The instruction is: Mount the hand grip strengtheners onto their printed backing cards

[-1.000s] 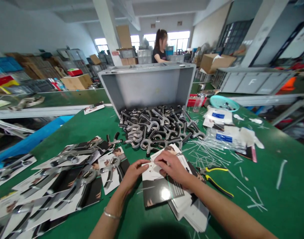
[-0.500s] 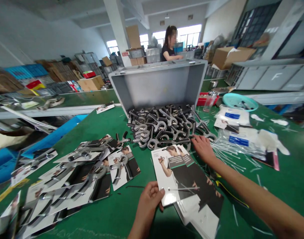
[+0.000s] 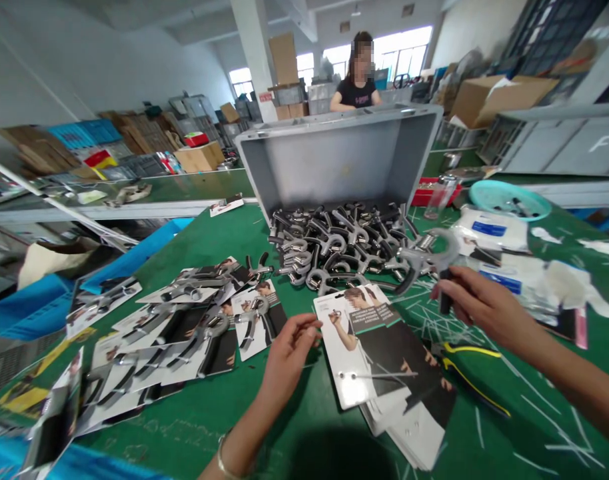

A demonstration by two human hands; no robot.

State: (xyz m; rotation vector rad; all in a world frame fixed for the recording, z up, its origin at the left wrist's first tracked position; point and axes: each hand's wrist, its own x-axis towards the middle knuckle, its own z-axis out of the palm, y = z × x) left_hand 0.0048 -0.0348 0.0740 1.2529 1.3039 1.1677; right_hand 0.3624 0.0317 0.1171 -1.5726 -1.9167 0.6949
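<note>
My right hand (image 3: 472, 299) is closed around one handle of a hand grip strengthener (image 3: 447, 248), grey with black handles and a metal spring, raised at the right of a pile of similar grip strengtheners (image 3: 334, 245). Below the pile lies a fanned stack of printed backing cards (image 3: 347, 363), with a thin white cable tie threaded through holes in the top one. My left hand (image 3: 290, 350) is at the left edge of these cards, fingers loosely bent and apart, holding nothing. Grip strengtheners fixed on cards (image 3: 154, 353) lie overlapping to the left.
A grey crate (image 3: 329, 167) is tipped on its side behind the pile. Pliers with yellow-and-black handles (image 3: 472, 377) and scattered cable ties lie at right. Plastic packs (image 3: 494, 230) and a turquoise basin (image 3: 509, 200) stand farther back. A co-worker (image 3: 357, 87) is behind the crate.
My right hand has lifted a grip strengthener from the pile's right side. My left hand has let go of the top card and moved up along its left edge. The view has shifted.
</note>
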